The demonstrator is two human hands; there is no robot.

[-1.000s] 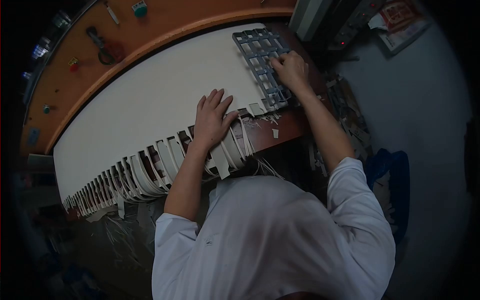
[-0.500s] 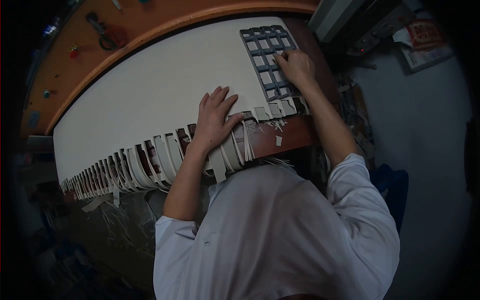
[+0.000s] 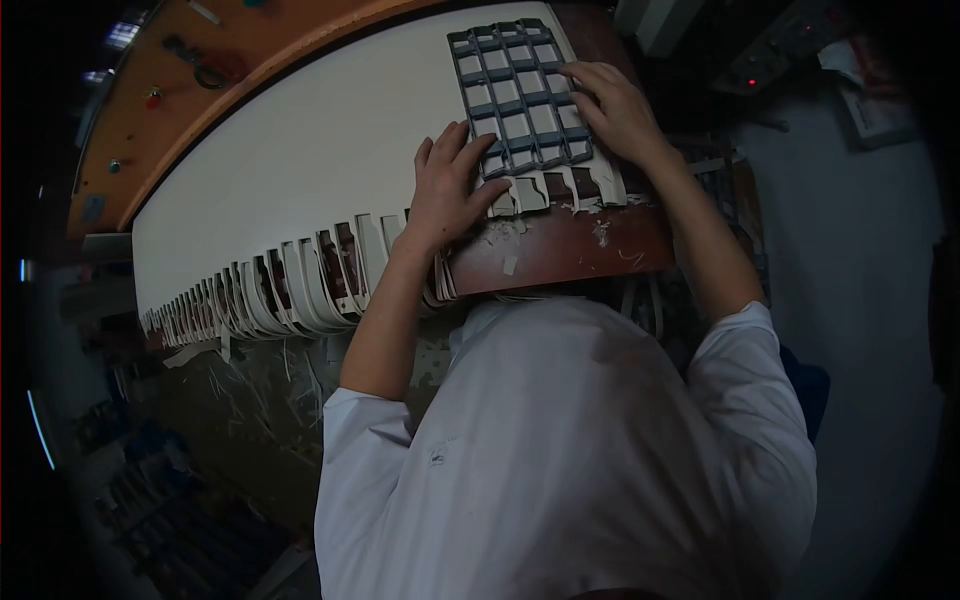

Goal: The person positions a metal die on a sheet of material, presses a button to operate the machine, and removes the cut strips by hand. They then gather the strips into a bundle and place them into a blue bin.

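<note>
apparently, the lining-up of a blue-grey grid frame (image 3: 512, 104) on the pale sheet (image 3: 320, 140) is in hand, the frame being laid at twelve o'clock in the view. the left hand (image 3: 445, 197), fingers spread wide, is rested by the frame's seven o'clock corner; the right hand (image 3: 620, 115) is loosely curved over its three o'clock edge, though how firmly it is gripped cannot be told. toward eight o'clock, a slotted edge (image 3: 310, 283) is seen. next, even steadying from both sides seems called for.
</note>
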